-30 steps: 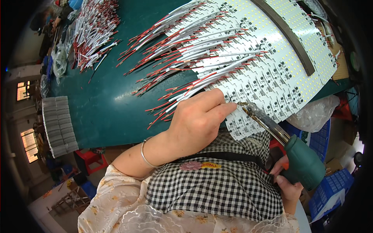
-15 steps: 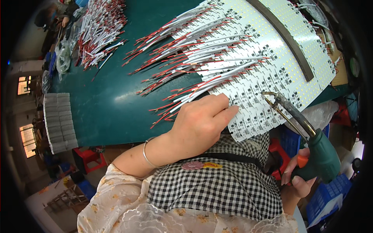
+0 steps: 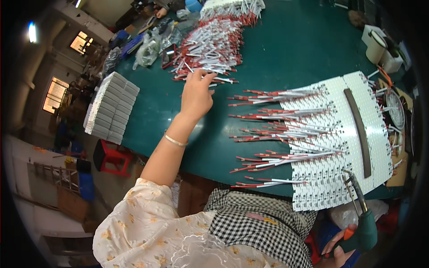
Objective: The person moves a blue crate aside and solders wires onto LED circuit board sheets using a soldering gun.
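My left hand reaches out to the near edge of a big heap of red and white wires. Its fingertips close on a white wire that sticks out to the right. Low at the right, my right hand grips a green soldering gun with an orange trigger. The gun's metal tip rests over or just above the lower rows of white circuit boards; contact cannot be told. Wires lie in several bunches across the boards, red ends pointing left.
A dark curved bar lies across the boards. Stacked white blocks stand at the table's left edge. A white roll holder and a coil of solder wire are at the right. Below the table are red stools.
My left hand has gone from the boards to the wire heap, up and to the left. The view has turned toward the left. My right hand still holds the soldering gun.
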A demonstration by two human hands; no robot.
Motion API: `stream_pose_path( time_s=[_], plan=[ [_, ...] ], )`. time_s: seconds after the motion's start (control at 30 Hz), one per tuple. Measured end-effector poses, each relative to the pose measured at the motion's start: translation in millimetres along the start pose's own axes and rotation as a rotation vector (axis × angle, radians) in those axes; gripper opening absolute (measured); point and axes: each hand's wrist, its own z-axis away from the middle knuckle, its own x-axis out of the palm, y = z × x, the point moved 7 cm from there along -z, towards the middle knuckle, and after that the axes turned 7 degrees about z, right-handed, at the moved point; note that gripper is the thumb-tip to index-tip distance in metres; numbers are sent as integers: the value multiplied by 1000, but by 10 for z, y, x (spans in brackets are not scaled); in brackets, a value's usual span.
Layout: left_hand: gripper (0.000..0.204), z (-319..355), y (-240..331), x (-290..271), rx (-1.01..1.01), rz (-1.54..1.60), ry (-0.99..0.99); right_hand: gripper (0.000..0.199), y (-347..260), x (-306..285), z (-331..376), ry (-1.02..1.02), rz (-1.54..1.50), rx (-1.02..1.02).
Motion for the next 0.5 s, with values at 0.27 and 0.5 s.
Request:
stream_pose_path(
  time_s=[0.27,0.5],
  plan=[
    [36,-122,-500,430,-145,-90,-207,62,12,80,-12,28,44,82],
    [16,-373,-303,555,-96,28,-199,61,-25,143,-57,7,88,60]
  ],
)
